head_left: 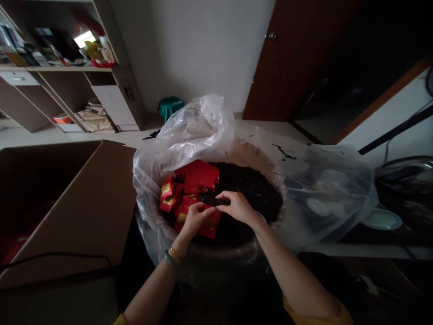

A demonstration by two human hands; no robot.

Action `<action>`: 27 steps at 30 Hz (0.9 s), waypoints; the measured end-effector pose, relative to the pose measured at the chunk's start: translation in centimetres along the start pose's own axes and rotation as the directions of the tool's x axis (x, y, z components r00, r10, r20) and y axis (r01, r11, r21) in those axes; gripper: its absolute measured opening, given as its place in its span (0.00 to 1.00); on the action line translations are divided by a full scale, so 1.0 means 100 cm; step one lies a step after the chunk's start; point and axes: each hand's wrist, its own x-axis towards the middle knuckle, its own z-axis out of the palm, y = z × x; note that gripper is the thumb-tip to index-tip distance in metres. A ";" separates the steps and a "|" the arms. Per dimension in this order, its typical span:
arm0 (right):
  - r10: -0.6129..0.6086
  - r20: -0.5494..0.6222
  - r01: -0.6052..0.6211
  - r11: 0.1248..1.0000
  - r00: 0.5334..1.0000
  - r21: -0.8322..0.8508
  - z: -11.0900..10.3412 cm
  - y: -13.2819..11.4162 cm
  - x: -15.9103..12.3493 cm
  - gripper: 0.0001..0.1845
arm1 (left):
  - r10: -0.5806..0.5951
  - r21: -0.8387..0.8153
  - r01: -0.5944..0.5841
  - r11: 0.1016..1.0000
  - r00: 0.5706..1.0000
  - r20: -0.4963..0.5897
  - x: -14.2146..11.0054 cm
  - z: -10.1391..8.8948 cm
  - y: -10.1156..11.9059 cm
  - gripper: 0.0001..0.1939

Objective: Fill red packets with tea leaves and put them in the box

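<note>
Left hand (196,218), right hand (239,207) — both pinched on dark item (214,200) | red packets (202,178) below | I'd keep it level — light pinch, no squeezing

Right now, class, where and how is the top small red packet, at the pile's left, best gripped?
Probably by its upper edge, pinched from above. The top packet overlaps another red packet, leaving its face exposed, while the plastic bag rises close on its left. The left hand is nearer.
</note>
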 end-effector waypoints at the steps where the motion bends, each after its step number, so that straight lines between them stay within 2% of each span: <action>1: 0.004 0.008 -0.004 1.000 1.000 0.011 0.001 0.001 0.000 0.11 | 0.001 0.004 -0.001 1.000 1.000 -0.004 0.000 0.000 0.000 0.21; 6: 0.029 0.042 -0.034 0.992 0.999 0.120 -0.001 0.010 0.004 0.22 | -0.018 -0.017 0.018 1.000 1.000 -0.005 -0.001 0.001 0.002 0.22; 10: 0.039 -0.053 -0.031 0.989 0.998 0.145 -0.016 0.036 0.007 0.22 | -0.009 -0.076 0.003 0.997 0.997 -0.083 -0.001 0.001 0.002 0.21; 13: 0.142 -0.152 -0.148 0.989 0.978 -0.029 -0.028 0.065 0.009 0.23 | 0.061 -0.085 -0.077 0.993 0.982 -0.177 0.001 -0.002 0.000 0.21; 15: 0.203 -0.199 -0.240 0.952 0.959 -0.189 -0.030 0.081 0.009 0.24 | 0.079 -0.065 -0.095 0.993 0.972 -0.223 0.003 -0.004 -0.002 0.17; 17: 0.196 -0.265 -0.273 0.915 0.944 -0.295 -0.025 0.087 0.007 0.25 | 0.078 -0.052 -0.093 0.994 0.966 -0.247 0.005 -0.005 -0.004 0.15; 18: 0.160 -0.294 -0.250 0.920 0.942 -0.300 -0.020 0.085 0.006 0.25 | 0.076 -0.050 -0.091 0.995 0.965 -0.251 0.005 -0.005 -0.005 0.15; 20: 0.058 -0.314 -0.124 0.973 0.948 -0.195 -0.005 0.072 0.003 0.21 | 0.080 -0.050 -0.096 0.994 0.963 -0.259 0.006 -0.004 -0.006 0.15; 21: 0.014 -0.295 -0.039 0.996 0.956 -0.079 0.003 0.062 0.002 0.19 | 0.086 -0.048 -0.102 0.994 0.961 -0.262 0.006 -0.003 -0.006 0.15; 23: -0.032 -0.225 0.064 0.989 0.974 0.137 0.021 0.040 -0.001 0.17 | 0.098 -0.041 -0.113 0.993 0.959 -0.266 0.005 -0.002 -0.005 0.15; 25: -0.062 -0.223 0.112 0.969 0.973 0.218 0.036 0.021 -0.003 0.14 | 0.105 -0.038 -0.118 0.992 0.959 -0.264 0.004 -0.002 -0.005 0.15; 27: -0.047 -0.251 0.111 0.962 0.967 0.248 0.045 0.009 -0.003 0.11 | 0.107 -0.035 -0.119 0.992 0.961 -0.255 0.002 -0.003 -0.004 0.16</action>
